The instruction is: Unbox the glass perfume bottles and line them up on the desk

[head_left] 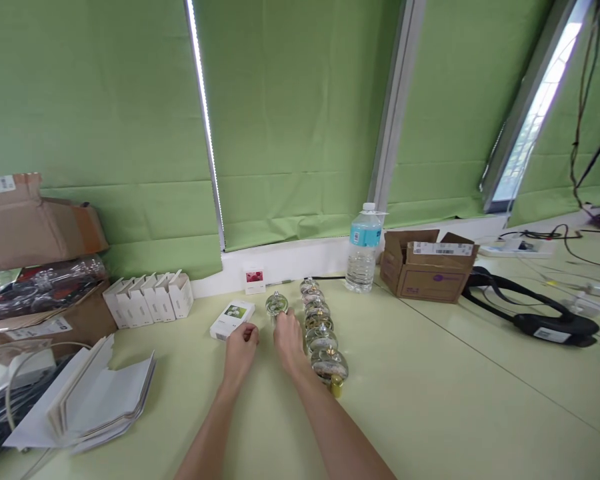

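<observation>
My left hand (241, 348) is curled at the near end of a small white box with a green picture (233, 319) lying flat on the pale green table (430, 387); its fingers touch the box's corner. My right hand (287, 339) reaches to a round clear glass bottle (277, 305) standing alone, fingertips closed on its near side. Just right of that hand runs a row of several similar glass bottles with gold caps (321, 337), receding toward the wall.
Upright white boxes (150, 300) line the back left, beside flat white carton blanks (90, 400) and brown cartons (35, 227). A small red-printed box (255, 281), a water bottle (364, 248), an open cardboard box (427, 265) and a black strap device (540, 320) stand behind and right.
</observation>
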### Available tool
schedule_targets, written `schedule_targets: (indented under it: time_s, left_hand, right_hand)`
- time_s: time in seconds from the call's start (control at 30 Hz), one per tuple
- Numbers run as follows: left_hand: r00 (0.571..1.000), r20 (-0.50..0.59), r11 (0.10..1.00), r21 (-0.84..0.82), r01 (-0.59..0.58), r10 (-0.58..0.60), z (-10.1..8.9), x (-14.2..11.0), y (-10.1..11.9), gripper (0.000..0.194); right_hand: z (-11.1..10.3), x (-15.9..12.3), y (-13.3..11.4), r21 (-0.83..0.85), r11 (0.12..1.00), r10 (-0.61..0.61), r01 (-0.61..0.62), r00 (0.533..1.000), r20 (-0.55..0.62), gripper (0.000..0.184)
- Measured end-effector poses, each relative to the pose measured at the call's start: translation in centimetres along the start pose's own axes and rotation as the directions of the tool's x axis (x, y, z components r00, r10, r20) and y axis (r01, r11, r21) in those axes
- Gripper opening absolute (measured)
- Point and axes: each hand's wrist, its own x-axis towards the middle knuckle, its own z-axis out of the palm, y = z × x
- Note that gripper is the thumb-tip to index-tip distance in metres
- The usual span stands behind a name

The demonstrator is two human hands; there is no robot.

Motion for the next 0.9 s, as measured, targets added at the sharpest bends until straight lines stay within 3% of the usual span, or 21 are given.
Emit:
schedule_targets:
  time_s: [0.4,0.57,0.77,0.9]
  left_hand:
    - [0.997,-0.034,0.995,0.081,-0.066,0.068,-0.1,-0.6,1.6,0.025]
    - [0.981,-0.150,0.978,0.186,-0.093,0.122,-1.0,-0.7,2.6,0.028]
    - [0.941,-0.304,0.936,0.350,-0.033,0.147,-3.4,-0.2,2.4,0.030]
    - [0.944,-0.322,0.929,0.366,0.051,0.075,-4.0,0.1,1.0,0.053]
  right_hand:
    - [0.4,0.4,0.3,0.089,0.995,0.054,-0.048,0.996,-0.067,0.041]
    - [-0.8,0.4,-0.2,0.154,0.988,0.041,-0.029,0.996,-0.079,0.039]
    - [-2.9,0.6,-1.6,0.280,0.958,-0.041,0.065,0.995,-0.090,0.035]
    - [-3.7,1.0,-1.6,0.347,0.928,-0.126,0.135,0.991,-0.048,0.031]
